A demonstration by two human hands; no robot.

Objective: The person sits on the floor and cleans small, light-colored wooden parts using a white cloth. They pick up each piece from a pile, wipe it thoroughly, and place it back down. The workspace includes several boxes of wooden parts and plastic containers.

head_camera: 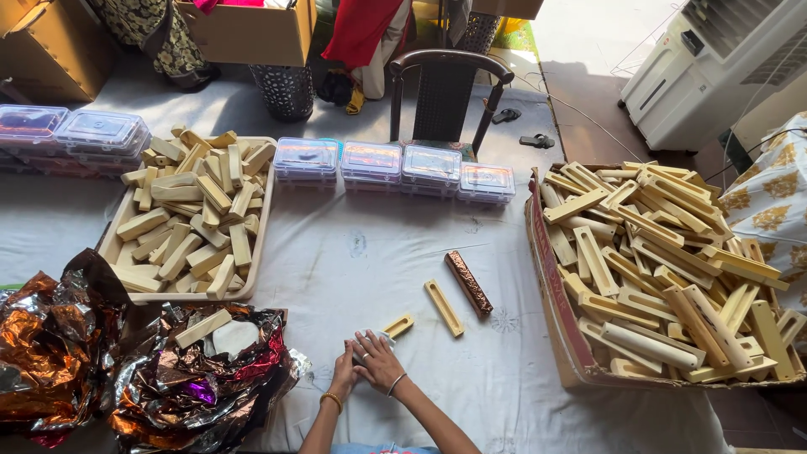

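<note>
My left hand (pixel 343 370) and my right hand (pixel 377 360) meet low on the white cloth, pressed together over a small pale object (pixel 375 336) that they mostly hide. A short cream wooden piece (pixel 398 325) lies just beyond my right fingers. Farther right rest a longer cream wooden holder (pixel 443 307) and a stick wrapped in coppery foil (pixel 468 283). What exactly the hands grip cannot be made out.
A tray (pixel 259 220) heaped with cream wooden blocks stands at the left, and a cardboard box (pixel 548 286) full of long wooden holders at the right. Crumpled metallic foil (pixel 193 391) lies at lower left. Clear plastic boxes (pixel 395 164) line the far edge before a chair (pixel 445 84).
</note>
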